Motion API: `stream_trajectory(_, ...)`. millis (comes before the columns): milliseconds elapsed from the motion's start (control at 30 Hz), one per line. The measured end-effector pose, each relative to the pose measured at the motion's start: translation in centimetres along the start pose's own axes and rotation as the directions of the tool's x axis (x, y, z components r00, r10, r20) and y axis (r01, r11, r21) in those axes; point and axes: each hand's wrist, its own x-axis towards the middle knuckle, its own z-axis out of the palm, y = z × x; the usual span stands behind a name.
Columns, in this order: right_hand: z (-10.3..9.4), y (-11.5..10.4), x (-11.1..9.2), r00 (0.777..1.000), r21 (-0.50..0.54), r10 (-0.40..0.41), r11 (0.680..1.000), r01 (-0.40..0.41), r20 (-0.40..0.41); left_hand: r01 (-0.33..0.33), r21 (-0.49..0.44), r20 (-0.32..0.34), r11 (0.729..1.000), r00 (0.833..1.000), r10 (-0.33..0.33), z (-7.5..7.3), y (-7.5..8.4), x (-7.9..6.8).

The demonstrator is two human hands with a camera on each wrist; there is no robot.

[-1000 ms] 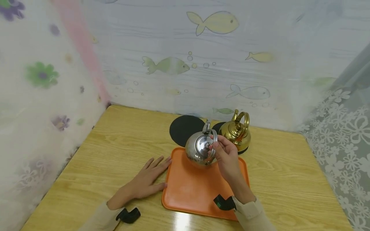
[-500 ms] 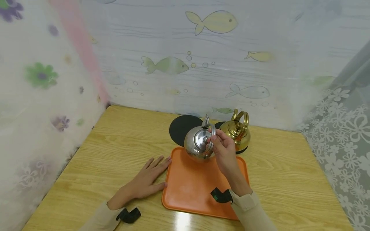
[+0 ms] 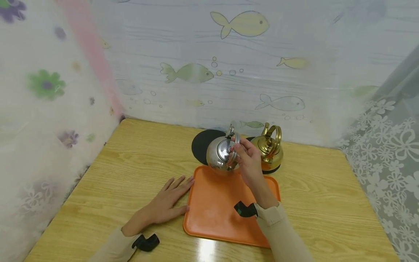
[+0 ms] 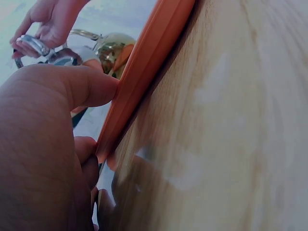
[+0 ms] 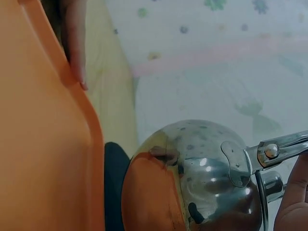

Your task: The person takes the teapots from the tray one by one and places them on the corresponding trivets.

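My right hand (image 3: pixel 250 158) grips the looped handle of a silver kettle (image 3: pixel 217 154), whose spout points to the back. The kettle hangs over the far edge of an orange tray (image 3: pixel 222 214) and overlaps a round black mat (image 3: pixel 201 145) in the head view. In the right wrist view the shiny kettle body (image 5: pixel 192 178) mirrors the tray. My left hand (image 3: pixel 163 205) lies with fingers spread at the tray's left edge, thumb and fingertips touching it. The left wrist view shows that thumb (image 4: pixel 94 86) against the tray's side.
A gold kettle (image 3: pixel 271 160) stands on a second black mat (image 3: pixel 272 171), close to the right of the silver one. The wooden table (image 3: pixel 131 153) ends at a wall covering (image 3: pixel 183 47) printed with fish. A lace curtain (image 3: pixel 392 174) hangs on the right.
My right hand has carried the silver kettle away from me and slightly left, from above the tray toward the left black mat. My left hand has stayed at the tray's edge.
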Motion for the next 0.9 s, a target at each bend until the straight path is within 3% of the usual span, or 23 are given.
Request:
stream_trajectory(367,0.9,0.6,4.2,0.997,-0.055,0.056,0.997,-0.053,0.045,-0.029,0.030,-0.031,0.999,0.999,0.030,0.2,-0.2,-0.1)
stream_trajectory(633,1.9,1.3,6.7,0.995,-0.102,0.087,0.991,-0.081,0.056,-0.017,0.013,-0.005,1.000,1.000,0.017,0.0,-0.3,0.0)
stream_trajectory(900,2.0,2.4,8.0,0.990,-0.127,0.104,0.988,-0.093,0.090,0.006,0.004,0.017,1.000,1.000,-0.006,0.1,-0.3,-0.1)
